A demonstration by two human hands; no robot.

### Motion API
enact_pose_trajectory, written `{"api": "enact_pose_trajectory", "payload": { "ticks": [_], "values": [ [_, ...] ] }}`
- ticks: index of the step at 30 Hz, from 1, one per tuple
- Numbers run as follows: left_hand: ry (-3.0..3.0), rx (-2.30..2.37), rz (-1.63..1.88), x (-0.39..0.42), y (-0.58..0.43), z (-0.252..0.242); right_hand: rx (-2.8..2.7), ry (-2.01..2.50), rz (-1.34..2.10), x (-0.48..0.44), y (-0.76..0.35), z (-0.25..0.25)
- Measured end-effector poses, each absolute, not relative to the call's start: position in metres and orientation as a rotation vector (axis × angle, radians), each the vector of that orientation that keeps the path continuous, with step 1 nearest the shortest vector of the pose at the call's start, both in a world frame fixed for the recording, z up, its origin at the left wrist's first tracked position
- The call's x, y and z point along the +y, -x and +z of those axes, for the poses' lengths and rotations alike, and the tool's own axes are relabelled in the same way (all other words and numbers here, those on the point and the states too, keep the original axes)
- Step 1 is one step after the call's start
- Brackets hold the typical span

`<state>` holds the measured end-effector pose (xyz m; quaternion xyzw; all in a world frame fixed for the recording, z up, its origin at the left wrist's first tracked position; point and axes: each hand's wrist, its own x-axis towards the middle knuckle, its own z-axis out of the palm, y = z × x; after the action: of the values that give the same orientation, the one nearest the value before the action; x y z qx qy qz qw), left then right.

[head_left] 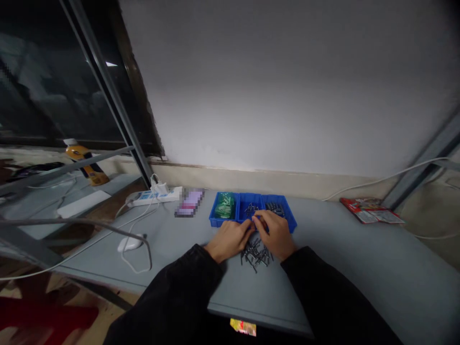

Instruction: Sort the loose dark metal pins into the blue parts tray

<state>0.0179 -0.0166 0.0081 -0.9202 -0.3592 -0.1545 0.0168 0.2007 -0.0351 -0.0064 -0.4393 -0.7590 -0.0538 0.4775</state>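
Left hand (229, 239), right hand (276, 235) nearly meet, fingers curled (can't tell if either grip pinches anything), between scattered slim dark metallic rods (257, 258) and blue boxy plastic bins (223, 223).

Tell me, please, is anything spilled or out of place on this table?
Perhaps the loose pile of small dark rods on the tabletop, in front of the blue container: they point every way, while similar-looking pieces lie inside its middle compartment.
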Motion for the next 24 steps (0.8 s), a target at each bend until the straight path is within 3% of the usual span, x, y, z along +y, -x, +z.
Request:
{"api": "enact_pose_trajectory", "payload": {
  "ticks": [17, 24],
  "values": [
    [2.959, -1.269, -1.040, -0.010, -0.010, 0.010, -1.844, 0.980, 0.089, -0.034, -0.198, -0.007],
    [3.096, -1.038, -1.014, -0.006, -0.010, 0.007, -1.836, 0.981, 0.076, -0.034, -0.199, -0.010]
  ]
}}
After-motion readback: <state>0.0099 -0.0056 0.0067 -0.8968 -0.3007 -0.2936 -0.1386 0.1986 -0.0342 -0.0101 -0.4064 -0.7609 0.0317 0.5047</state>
